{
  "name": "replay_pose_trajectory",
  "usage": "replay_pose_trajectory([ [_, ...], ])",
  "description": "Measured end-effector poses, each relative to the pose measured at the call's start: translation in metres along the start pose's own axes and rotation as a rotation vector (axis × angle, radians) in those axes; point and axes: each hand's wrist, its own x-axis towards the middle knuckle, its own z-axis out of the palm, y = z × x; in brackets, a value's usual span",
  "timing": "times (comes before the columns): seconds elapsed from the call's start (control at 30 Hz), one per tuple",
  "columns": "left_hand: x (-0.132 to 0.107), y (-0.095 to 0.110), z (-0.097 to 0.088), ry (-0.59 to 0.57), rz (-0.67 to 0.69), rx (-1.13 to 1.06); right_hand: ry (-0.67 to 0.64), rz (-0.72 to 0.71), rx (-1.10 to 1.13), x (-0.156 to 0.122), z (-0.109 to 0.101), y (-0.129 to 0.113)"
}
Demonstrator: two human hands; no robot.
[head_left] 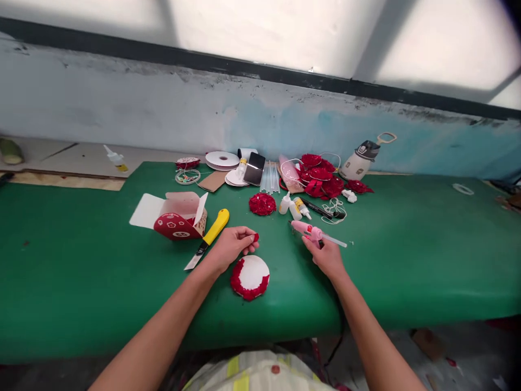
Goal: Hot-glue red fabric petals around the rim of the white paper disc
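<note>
Green table (407, 260); left hand (235, 245) pinching red scrap (256, 237) beyond white disc (253, 273); right hand (329, 258) gripping pink glue gun (307, 229).

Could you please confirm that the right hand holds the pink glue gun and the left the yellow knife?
No: in the head view, the left hand holds a small red piece, not the knife; the right hand holds the glue gun.
</note>
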Motion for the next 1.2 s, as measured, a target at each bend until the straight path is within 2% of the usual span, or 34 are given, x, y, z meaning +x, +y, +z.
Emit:
replay_pose_trajectory([
  [0.2,0.014,-0.009,-0.004,-0.022,-0.041,-0.043,-0.1,0.019,0.151,-0.01,-0.007,-0.004],
  [0.4,0.011,-0.009,-0.001,-0.001,-0.091,-0.144,-0.366,0.049,0.423,-0.044,-0.007,-0.019],
  [0.57,0.009,-0.007,0.0,0.019,-0.109,-0.175,-0.46,-0.004,0.393,-0.05,0.003,-0.017],
  [0.67,0.008,-0.008,-0.001,0.01,-0.115,-0.188,-0.489,-0.04,0.313,-0.047,0.006,-0.017],
  [1.2,0.005,-0.007,-0.002,-0.028,-0.106,-0.207,-0.445,-0.204,0.14,-0.045,0.006,-0.026],
])
